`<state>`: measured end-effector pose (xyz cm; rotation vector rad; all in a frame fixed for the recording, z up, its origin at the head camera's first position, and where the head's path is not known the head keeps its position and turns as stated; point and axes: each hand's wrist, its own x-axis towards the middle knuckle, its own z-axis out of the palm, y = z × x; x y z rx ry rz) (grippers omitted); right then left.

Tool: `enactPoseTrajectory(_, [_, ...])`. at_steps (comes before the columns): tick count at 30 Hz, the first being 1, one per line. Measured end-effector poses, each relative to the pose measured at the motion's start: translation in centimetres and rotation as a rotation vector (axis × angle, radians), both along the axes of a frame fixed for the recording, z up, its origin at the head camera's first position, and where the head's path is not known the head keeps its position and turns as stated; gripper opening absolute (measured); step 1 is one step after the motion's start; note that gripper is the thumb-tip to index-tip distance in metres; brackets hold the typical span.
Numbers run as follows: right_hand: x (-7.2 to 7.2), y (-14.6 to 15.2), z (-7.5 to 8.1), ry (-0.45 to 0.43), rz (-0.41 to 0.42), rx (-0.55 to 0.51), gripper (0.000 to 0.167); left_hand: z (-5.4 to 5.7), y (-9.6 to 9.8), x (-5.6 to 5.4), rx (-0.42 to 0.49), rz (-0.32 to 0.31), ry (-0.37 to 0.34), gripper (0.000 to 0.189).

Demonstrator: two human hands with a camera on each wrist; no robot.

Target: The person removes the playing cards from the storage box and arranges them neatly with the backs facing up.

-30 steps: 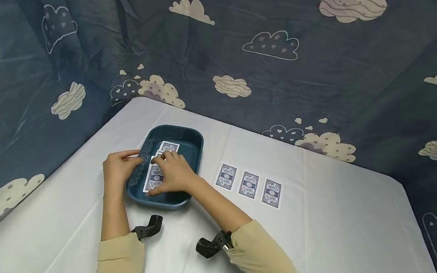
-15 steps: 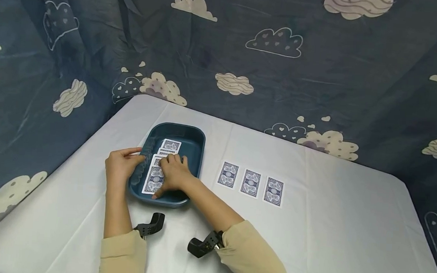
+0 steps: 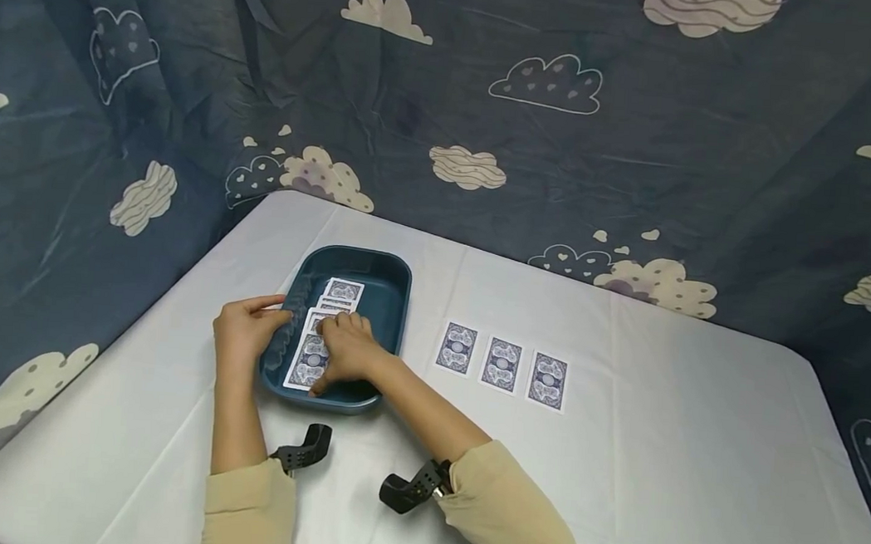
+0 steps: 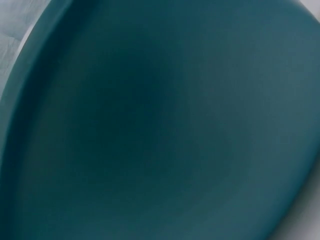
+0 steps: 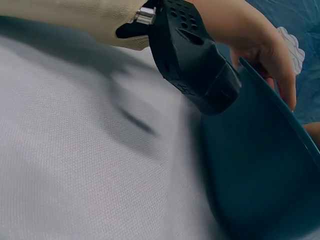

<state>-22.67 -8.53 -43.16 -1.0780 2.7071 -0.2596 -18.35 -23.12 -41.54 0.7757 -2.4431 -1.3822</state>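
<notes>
A dark teal rectangular tray (image 3: 380,298) stands on the left part of the table. Along its left side my left hand (image 3: 242,333) pinches the rim between thumb and fingers. Several overlapping playing cards (image 3: 307,366) with blue-and-white backs lie inside in a column, backs up. My right hand (image 3: 351,353) reaches over the right rim, bent fingers and thumb down on the cards' right side; whether they grip a card is hidden. The tray's wall (image 4: 165,125) fills the left wrist view. The right wrist view has my right hand (image 5: 250,32) arched over the tray's edge (image 5: 265,155).
To the tray's right, three playing cards lie backs up in a row: the left card (image 3: 457,347), middle card (image 3: 502,363) and right card (image 3: 548,379). White cloth (image 3: 664,452) covers the table. A dark blue cloud-patterned curtain (image 3: 386,102) hangs behind it.
My right hand's thumb and fingers have slid slightly to the right over the cards, uncovering more of the column. My left hand keeps its hold on the rim.
</notes>
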Motion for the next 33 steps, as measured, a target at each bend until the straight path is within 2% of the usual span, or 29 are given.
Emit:
enactPoseTrajectory(5, [0.0,0.1,0.0,0.044,-0.031,0.01,0.092,0.0,0.1,-0.1,-0.001,0.003,0.003,0.036])
enactPoseTrajectory(13, [-0.2,0.3,0.1,0.014,-0.026,0.006,0.09,0.4,0.4,-0.2,-0.005,0.001,0.004,0.036])
enactPoseTrajectory(18, [0.2,0.8,0.6,0.093,0.03,-0.071,0.097,0.4,0.6,-0.2,-0.006,-0.017,0.005,0.034])
enactPoseTrajectory(22, [0.4,1.8,2.1,0.168,0.062,-0.166,0.097,0.1,0.5,-0.2,-0.029,-0.021,-0.009,0.035])
enactPoseTrajectory(28, [-0.2,6.3,5.2,0.17,0.064,-0.308,0.095,0.0,0.4,-0.1,-0.037,-0.008,-0.019,0.035])
enactPoseTrajectory(33, [-0.9,12.8,6.8,0.143,-0.051,-0.431,0.095,0.2,0.3,-0.1,-0.029,0.013,-0.023,0.036])
